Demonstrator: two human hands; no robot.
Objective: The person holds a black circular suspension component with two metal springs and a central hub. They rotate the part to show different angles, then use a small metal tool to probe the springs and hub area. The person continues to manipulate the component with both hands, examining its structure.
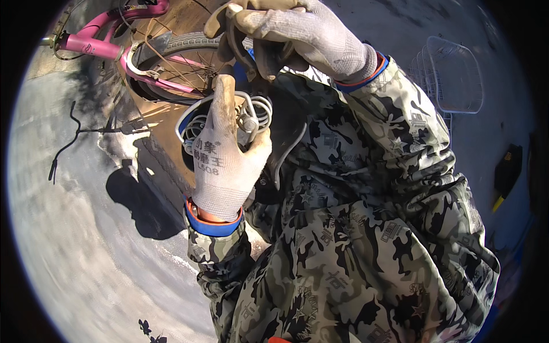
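My left hand (pixel 224 146), in a pale glove with brown-stained fingers, grips an upturned bicycle saddle. The saddle's metal coil springs (pixel 261 112) show beside the fingers, and its dark shell (pixel 290 123) spreads out to the right. One finger lies stretched along the springs while the thumb bends round the near side. Above it, my right hand (pixel 311 37) wears a matching glove. Its fingers are curled, with thumb and fingertips close together. Whatever they hold, if anything, is hidden by the glove.
A pink bicycle frame (pixel 94 46) and its spoked wheel with a black tyre (pixel 191 41) lie at the upper left. Handlebar-shaped shadows fall on the grey ground (pixel 74 228). At the right stand a white wire basket (pixel 481 80) and a black-and-yellow object (pixel 508 171).
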